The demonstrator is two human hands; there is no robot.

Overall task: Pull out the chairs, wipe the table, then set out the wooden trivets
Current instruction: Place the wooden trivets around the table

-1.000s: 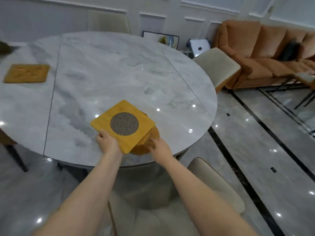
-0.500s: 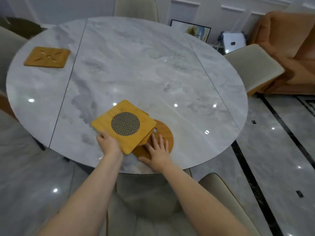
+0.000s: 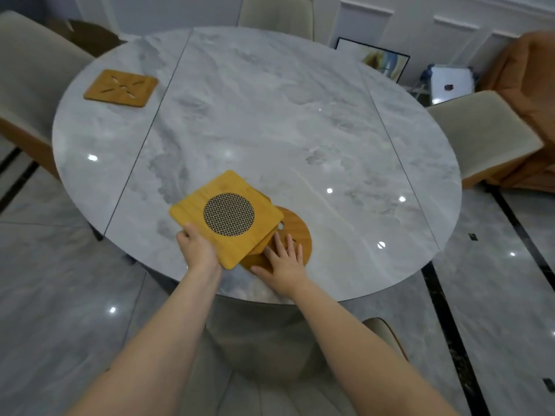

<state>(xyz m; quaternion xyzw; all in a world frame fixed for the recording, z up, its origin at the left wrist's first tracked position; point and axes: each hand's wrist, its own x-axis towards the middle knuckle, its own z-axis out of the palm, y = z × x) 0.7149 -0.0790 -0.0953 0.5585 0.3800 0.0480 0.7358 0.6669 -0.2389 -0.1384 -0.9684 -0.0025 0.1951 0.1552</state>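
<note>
From the head camera, a round marble table (image 3: pixel 270 121) fills the middle of the view, and everything else sits around it. At the table's near edge the left hand (image 3: pixel 196 250) grasps the near corner of a square wooden trivet (image 3: pixel 192 208) with a round mesh centre, thumb on top, holding it above the other pieces. A second square trivet (image 3: pixel 263 241) shows only as a thin edge under the first one; how much of it lies hidden cannot be told. Beneath both lies a round wooden trivet (image 3: pixel 295 225), flat on the table, with a small hole near its rim. The right hand (image 3: pixel 285 262) lies released on this round trivet, fingers straight and spread, pressing down on it.

Well apart, near the table's far left edge, a slotted square trivet (image 3: pixel 120 88) lies flat on the marble.

Cream chairs stand around the table: one at its left (image 3: pixel 27 70), one at its far side (image 3: pixel 276 16), one at its right (image 3: pixel 480 133), and one at the near side (image 3: pixel 384 334), partly hidden behind the right forearm. Beyond the right chair is an orange sofa (image 3: pixel 528 85). A framed picture (image 3: pixel 372 58) leans against the wall past the table's far right edge.
</note>
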